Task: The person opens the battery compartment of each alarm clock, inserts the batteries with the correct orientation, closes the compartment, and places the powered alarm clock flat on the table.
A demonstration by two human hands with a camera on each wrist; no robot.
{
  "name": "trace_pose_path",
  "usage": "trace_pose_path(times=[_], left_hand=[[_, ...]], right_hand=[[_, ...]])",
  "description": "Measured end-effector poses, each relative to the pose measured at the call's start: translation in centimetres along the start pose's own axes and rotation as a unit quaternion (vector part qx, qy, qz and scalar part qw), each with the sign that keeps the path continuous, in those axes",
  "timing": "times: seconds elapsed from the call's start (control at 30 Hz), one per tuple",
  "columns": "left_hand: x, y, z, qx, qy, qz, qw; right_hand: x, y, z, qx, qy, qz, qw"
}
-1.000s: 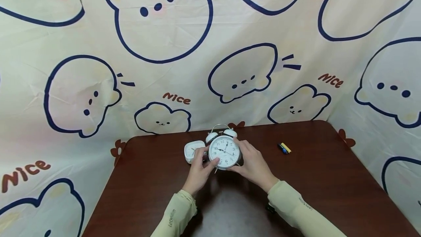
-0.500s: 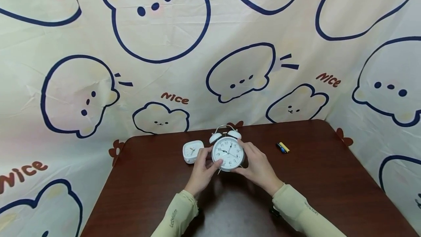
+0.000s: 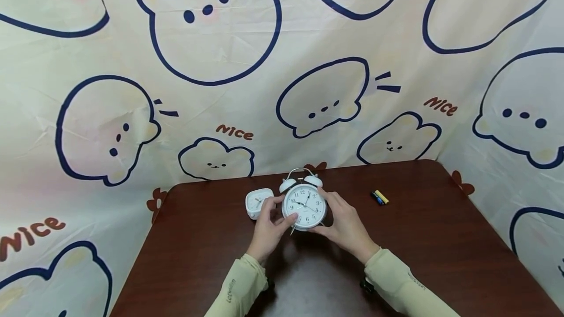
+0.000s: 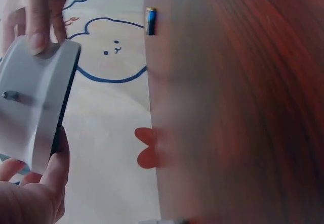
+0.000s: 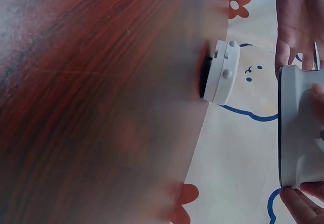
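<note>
Both hands hold a white twin-bell alarm clock [image 3: 304,205] between them, its dial facing up toward the head camera. My left hand [image 3: 270,231] grips its left side, thumb on the lower rim of the dial. On the other side my right hand [image 3: 345,224] grips the case, with fingers at the upper right and thumb near the bottom. The wrist views show the clock's pale side wall [image 4: 35,97], a thin metal foot [image 5: 317,56] standing out from it. Just left of my left fingers stands a smaller white square clock [image 3: 257,203], partly overlapped by the hand.
Two small batteries [image 3: 380,197], one blue and one yellow, lie side by side at the right on the dark brown table [image 3: 440,238]. A cartoon-printed cloth [image 3: 321,38] hangs behind the table's back edge.
The hands and the alarm clock have moved slightly right, away from the small square clock, over the last second. The grip looks the same; since the middle frame hardly anything has shifted.
</note>
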State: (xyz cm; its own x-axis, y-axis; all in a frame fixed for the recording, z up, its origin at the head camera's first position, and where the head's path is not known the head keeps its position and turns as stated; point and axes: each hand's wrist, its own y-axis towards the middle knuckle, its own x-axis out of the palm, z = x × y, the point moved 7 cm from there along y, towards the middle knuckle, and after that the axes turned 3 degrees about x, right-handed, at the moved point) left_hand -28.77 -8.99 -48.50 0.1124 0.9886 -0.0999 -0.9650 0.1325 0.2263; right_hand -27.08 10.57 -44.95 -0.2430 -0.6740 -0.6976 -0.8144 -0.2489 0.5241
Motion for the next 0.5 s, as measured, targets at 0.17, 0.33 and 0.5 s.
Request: trace_pose_path(times=[0.17,0.33,0.5], left_hand=[[-0.7,0.0,-0.5,-0.029,-0.049,0.022,0.9981],[-1.1,0.2,-0.4,-0.027,-0.080,0.037,0.9958],[-1.1,0.2,-0.8,-0.032,-0.118,0.051,0.9912]], right_hand=[[0.0,-0.2,0.2,0.001,0.019,-0.025,0.9995],[-0.1,0.2,1.2,0.057,0.101,-0.052,0.9919],[0.7,0.4,2.8,0.160,0.217,-0.074,0.9602]])
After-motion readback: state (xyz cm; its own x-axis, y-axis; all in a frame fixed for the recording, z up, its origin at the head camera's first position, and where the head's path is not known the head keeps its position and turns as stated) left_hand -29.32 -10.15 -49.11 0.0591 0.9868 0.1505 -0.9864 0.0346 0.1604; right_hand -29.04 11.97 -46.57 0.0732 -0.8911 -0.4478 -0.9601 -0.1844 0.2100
